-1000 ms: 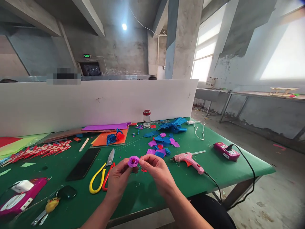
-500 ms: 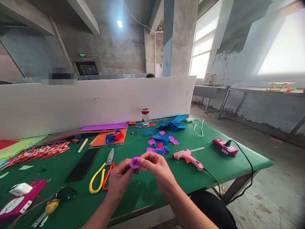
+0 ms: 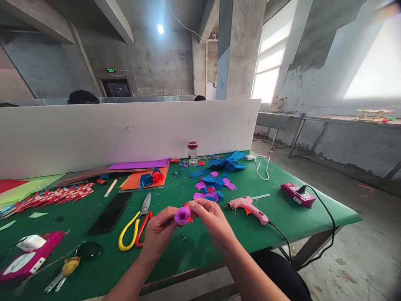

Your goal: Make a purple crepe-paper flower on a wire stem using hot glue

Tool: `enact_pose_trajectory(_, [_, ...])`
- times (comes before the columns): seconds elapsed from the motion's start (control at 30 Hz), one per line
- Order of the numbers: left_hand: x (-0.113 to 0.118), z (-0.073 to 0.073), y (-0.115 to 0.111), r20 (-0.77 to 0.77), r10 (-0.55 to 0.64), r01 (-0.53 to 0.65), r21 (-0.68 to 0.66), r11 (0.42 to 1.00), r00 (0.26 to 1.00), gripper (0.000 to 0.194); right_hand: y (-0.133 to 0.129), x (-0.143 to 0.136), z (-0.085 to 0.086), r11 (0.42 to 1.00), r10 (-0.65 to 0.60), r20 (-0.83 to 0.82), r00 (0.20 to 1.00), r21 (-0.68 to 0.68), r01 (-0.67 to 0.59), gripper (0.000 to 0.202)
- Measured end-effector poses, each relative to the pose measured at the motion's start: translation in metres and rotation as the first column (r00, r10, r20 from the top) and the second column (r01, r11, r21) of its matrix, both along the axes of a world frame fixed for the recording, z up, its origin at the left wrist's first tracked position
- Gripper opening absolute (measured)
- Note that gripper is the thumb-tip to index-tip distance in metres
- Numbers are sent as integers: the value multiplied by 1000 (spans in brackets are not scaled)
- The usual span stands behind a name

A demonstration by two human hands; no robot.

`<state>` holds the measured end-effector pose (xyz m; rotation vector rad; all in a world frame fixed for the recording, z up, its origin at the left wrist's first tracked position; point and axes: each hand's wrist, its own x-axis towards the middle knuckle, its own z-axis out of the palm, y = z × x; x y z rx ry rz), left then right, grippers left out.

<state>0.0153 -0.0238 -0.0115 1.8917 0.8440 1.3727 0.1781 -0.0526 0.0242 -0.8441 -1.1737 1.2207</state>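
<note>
A small purple paper flower [image 3: 182,216] with a rolled, darker centre is held up over the table, its face turned towards me. My left hand [image 3: 160,232] pinches it from the left between thumb and fingers. From the other side, my right hand [image 3: 213,221] has thumb and forefinger closed at the flower's right edge. Bits of red paper [image 3: 190,219] show just behind the flower. Left of my left hand lie scissors [image 3: 144,217] with yellow and red handles. A pink glue gun [image 3: 247,205] rests to the right of my right hand.
Purple, red and blue paper petals [image 3: 213,184] lie beyond my hands, near a red-lidded glass jar [image 3: 192,154]. A black phone [image 3: 110,213], orange paper [image 3: 131,182] and a magenta power strip [image 3: 297,194] are on the green table [image 3: 175,267]. A white board [image 3: 94,133] stands behind.
The flower has turned so that its face points more towards me, and it sits slightly further right. Both hands keep hold of it. The view has shifted slightly.
</note>
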Motion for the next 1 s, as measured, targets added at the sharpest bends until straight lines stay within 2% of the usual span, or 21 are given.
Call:
enact_pose_trajectory(0.1, [-3,3,1,-47,-43,45,44,998,998,12,-2,5,2,998,62,35,997,26,-63,38])
enact_pose_trajectory(0.23, [-6,5,2,-60,-61,66,87,994,996,11,-4,9,2,997,80,69,994,15,-81,29])
enact_pose_trajectory(0.37, [-4,3,0,-68,-84,89,63,994,994,11,-4,8,-1,995,100,37,994,7,-101,22])
enact_pose_trajectory(0.47, [-1,0,-2,-52,-77,77,9,997,996,11,-2,7,-1,999,41,15,999,19,-41,24])
enact_pose_trajectory(0.57, [3,-4,1,39,29,-25,-100,995,999,12,3,9,-4,998,-58,-33,998,34,59,30])
enact_pose_trajectory(0.67, [2,-8,9,180,193,-145,-248,958,965,15,13,9,-16,994,-108,-108,988,-1,109,33])
enact_pose_trajectory(0.77, [-3,-13,20,281,275,-156,-382,911,920,22,23,4,-32,991,-103,-144,984,-103,89,33])
enact_pose_trajectory(0.87, [-6,-19,31,327,304,-161,-398,903,895,26,26,-5,-44,986,-62,-141,988,-162,39,34])
enact_pose_trajectory(1.0, [-5,-26,37,329,315,-181,-379,907,890,29,21,-14,-49,990,-55,-97,994,-135,41,33])
